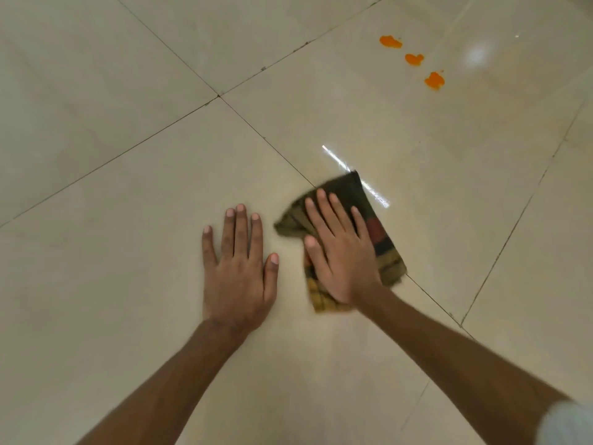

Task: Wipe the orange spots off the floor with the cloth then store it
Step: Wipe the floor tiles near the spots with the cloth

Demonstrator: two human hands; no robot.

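Note:
A dark checked cloth [380, 232] with green, red and yellow bands lies flat on the beige tiled floor [128, 91]. My right hand [341, 252] presses on top of it, palm down and fingers spread. My left hand [239, 268] rests flat on the bare tile just left of the cloth, holding nothing. Three orange spots sit in a diagonal row far up and to the right: the farthest spot [390, 42], the middle spot [414, 59] and the nearest spot [434, 80]. The cloth is well short of them.
Dark grout lines cross the glossy tiles and meet at a joint [219, 96] up and left of my hands. A bright streak of reflected light [340, 163] lies beside the cloth's far edge. A white sleeve [568, 425] shows at the bottom right corner.

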